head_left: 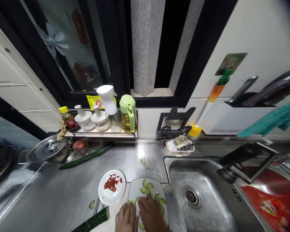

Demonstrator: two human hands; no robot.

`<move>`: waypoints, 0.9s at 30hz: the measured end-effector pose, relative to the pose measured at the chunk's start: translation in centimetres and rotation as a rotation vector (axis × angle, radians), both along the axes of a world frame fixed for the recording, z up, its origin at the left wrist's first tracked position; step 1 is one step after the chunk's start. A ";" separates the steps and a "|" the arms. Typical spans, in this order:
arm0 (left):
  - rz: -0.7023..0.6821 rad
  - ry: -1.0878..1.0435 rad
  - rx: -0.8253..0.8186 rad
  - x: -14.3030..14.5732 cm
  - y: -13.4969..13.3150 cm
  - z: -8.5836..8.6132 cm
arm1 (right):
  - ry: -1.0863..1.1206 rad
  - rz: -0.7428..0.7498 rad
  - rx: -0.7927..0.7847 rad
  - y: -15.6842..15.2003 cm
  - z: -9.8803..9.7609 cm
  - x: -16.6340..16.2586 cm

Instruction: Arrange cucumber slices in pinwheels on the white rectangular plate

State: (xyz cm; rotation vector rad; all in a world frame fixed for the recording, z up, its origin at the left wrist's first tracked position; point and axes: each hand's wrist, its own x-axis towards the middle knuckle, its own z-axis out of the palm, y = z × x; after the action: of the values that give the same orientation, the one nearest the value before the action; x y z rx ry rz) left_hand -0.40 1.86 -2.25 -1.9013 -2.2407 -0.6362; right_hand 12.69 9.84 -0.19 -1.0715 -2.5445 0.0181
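Note:
A white plate [148,183] with rounded corners stands at the bottom centre, with several half-moon cucumber slices [149,185] along its edges. Over the plate's left side, my left hand [126,218] is open, fingers outstretched, its tips close to a slice. My right hand [151,213] is beside it, open and palm down, with fingers a little apart. Its fingertips reach the slices at the middle of the plate; whether they touch one is hard to tell. Both palms and thumbs are mostly hidden. Left of my hands lies a cut cucumber [93,221].
A round white dish [101,193] of red berries stands left of the plate. A knife [98,206] lies partly hidden below it. A whole cucumber [87,157] rests by the condiment rack [111,134]. To the right is the sink [207,206]; a lidded pot [48,149] stands far left.

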 end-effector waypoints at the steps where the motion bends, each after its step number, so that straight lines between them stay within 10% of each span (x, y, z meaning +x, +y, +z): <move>1: 0.014 0.006 -0.009 0.1 0.0 0.1 | 0.004 0.001 0.010 0.0 -0.1 0.0; 21: -0.009 -0.239 0.047 -1.8 -0.3 1.0 | -0.002 -0.029 0.004 0.1 -0.2 0.4; 27: 0.299 -0.476 -0.167 -3.0 -1.8 1.2 | 0.137 -0.087 0.059 -0.8 -1.3 1.2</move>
State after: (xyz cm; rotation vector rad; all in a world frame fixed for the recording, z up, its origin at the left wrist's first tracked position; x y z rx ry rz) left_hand -3.37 0.04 -1.05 -1.5458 -2.8769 -0.9584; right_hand 13.88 9.01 -1.48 -1.1175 -2.3600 -0.0068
